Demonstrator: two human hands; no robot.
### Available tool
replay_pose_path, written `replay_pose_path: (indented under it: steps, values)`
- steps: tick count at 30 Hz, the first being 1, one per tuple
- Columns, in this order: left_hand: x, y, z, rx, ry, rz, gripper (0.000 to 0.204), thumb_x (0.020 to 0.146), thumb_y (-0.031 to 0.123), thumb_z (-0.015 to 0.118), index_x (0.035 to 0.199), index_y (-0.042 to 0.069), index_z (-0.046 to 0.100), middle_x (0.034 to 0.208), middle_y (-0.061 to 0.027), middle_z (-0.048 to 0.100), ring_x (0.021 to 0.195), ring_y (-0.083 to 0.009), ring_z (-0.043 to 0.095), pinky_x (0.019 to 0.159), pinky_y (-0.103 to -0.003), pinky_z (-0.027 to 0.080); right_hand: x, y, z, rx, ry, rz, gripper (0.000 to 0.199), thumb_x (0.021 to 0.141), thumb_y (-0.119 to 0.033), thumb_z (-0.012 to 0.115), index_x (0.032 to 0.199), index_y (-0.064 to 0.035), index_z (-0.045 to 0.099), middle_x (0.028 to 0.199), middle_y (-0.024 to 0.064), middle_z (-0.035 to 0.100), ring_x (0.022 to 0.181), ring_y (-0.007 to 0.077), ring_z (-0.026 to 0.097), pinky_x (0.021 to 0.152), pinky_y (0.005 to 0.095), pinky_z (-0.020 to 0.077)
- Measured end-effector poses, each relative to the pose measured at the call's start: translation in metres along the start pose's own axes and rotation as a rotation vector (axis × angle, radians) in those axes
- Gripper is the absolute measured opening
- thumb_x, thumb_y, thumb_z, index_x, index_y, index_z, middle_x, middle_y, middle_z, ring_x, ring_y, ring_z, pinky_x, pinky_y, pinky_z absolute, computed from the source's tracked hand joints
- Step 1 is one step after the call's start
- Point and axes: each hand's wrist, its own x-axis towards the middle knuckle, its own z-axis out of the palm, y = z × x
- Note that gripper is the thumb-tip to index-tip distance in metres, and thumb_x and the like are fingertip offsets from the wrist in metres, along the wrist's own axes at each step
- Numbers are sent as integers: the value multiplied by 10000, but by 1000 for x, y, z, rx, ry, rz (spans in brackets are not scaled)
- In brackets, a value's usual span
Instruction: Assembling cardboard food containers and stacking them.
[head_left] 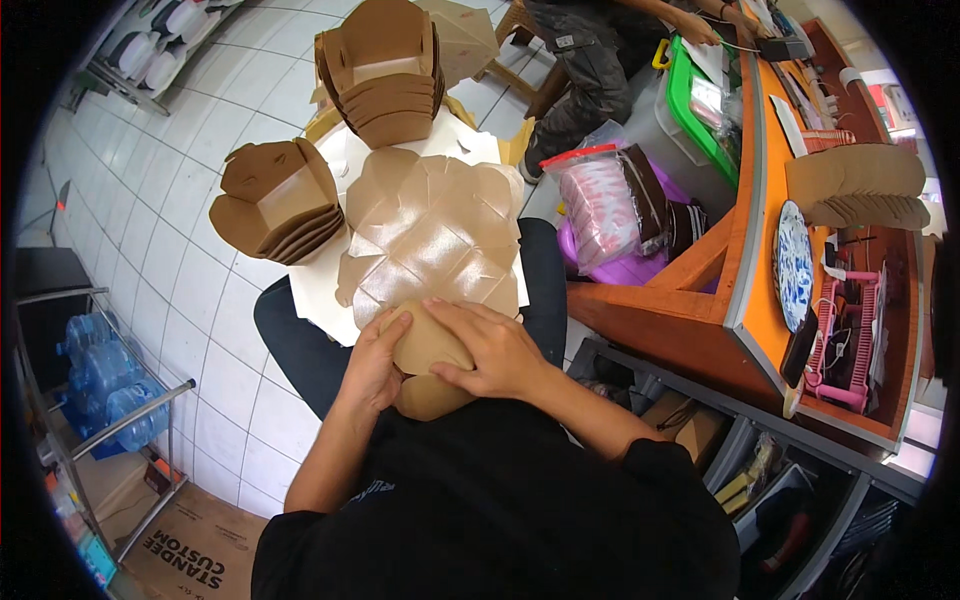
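Close to my body, a brown paperboard food box (432, 345), partly folded, is gripped between both hands. My left hand (370, 368) presses its left side, thumb lying along the board. My right hand (503, 352) wraps the right side, fingers over its far edge and thumb across the front. Just beyond lies a pile of flat glossy brown box blanks (430, 235) with cut flaps, resting on a white board (318, 300) over my lap. Nested folded boxes (275, 205) stand at the left, and a taller nested stack of boxes (382, 85) stands at the far side.
To the right, an orange wooden desk (760, 300) holds a patterned plate (793, 265) and a pink rack (845, 340). Another person's legs (590, 75) are behind a green-lidded bin (690, 115). Water jugs (105, 370) stand at the left on a metal rack (135, 430).
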Motion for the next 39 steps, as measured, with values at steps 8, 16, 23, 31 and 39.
replay_pose_path:
  steps: [8,16,23,31,39]
  values:
    - [-12,7,3,-49,-20,-25,358,1072,249,545,1353,26,538,1279,-106,632,1160,-204,647,940,-375,566,-7,-2,3,-21,-121,-73,968,713,-478,855,1483,-31,476,1501,195,466,1215,416,513,1045,467,478]
    - [-32,51,19,-303,-305,-19,800,1047,660,322,1434,-23,476,1380,-163,594,1263,-271,595,1076,-414,472,11,-16,-19,-380,191,-392,757,801,-412,801,1471,-180,534,1530,67,478,1302,335,481,1026,407,484]
    - [-21,44,-17,166,-83,71,601,1064,460,493,1440,-9,492,1376,-163,597,1269,-259,580,1084,-392,453,2,-22,-17,-49,-27,-414,764,851,-461,797,1481,-152,494,1536,103,473,1418,383,435,1105,472,419]
    - [-39,60,6,770,-419,163,516,1056,222,573,1489,-25,440,1369,-110,586,1263,-204,541,1106,-339,396,9,7,-13,134,153,85,773,936,-312,728,1536,-8,347,1550,230,383,1406,391,426,1169,448,352]
    - [-33,47,7,582,-357,34,491,1073,211,547,1495,-15,437,1364,-112,581,1245,-183,541,1069,-322,419,-8,7,-7,497,6,315,534,959,-161,705,1438,-19,517,1384,188,580,1266,338,579,1076,409,464]
